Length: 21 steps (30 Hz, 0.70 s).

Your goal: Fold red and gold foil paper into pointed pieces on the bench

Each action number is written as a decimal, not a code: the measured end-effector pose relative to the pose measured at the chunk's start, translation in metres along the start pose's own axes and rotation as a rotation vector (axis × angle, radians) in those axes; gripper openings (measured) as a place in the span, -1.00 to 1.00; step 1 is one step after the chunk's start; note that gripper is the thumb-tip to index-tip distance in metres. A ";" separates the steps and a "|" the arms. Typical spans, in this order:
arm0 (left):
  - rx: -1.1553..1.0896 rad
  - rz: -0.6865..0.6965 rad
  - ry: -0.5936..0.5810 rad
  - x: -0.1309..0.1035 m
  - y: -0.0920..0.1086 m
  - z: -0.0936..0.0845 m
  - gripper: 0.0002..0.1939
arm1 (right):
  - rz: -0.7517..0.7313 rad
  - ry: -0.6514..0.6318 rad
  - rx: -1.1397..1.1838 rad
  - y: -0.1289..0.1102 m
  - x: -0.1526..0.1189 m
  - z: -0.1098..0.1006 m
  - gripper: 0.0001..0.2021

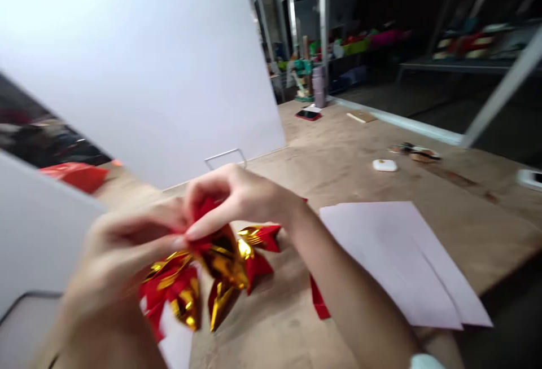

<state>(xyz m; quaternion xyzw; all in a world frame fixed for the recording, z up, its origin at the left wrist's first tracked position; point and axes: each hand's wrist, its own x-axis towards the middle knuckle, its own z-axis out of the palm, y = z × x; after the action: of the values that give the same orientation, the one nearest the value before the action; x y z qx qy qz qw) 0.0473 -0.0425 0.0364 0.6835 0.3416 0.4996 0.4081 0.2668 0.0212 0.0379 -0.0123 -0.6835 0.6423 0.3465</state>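
Observation:
Both hands meet at the middle left, above the wooden table. Thumb and fingers of my right hand pinch the red upper part of a red and gold foil ribbon bow. My left hand, blurred by motion, grips the same bow from the other side, its fingertips touching those of the right. Shiny gold and red ribbon tails fan out below the hands. The knot itself is mostly hidden behind my fingers. Under my right forearm a strip of red ribbon lies on the table.
White paper sheets lie right of my forearm. A large white board stands at the back left. Farther off are a small white case, a phone and a purple bottle. A metal frame rail borders the table.

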 end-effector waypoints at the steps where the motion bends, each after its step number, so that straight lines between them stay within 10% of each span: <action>1: 0.035 0.015 -0.015 0.002 0.003 0.004 -0.86 | -0.002 0.037 0.053 -0.001 -0.003 0.001 -0.79; 10: -0.168 0.138 -0.081 0.016 0.004 0.028 -0.89 | 0.000 0.131 0.204 0.001 -0.013 0.009 -0.81; 21: -0.091 0.050 0.113 0.015 0.005 0.023 -0.87 | 0.039 0.355 0.168 0.002 -0.009 0.008 -0.79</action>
<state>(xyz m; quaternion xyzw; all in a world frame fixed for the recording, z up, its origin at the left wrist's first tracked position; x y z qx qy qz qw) 0.0738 -0.0366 0.0425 0.6434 0.3238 0.5624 0.4061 0.2686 0.0103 0.0324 -0.1098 -0.5552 0.6915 0.4489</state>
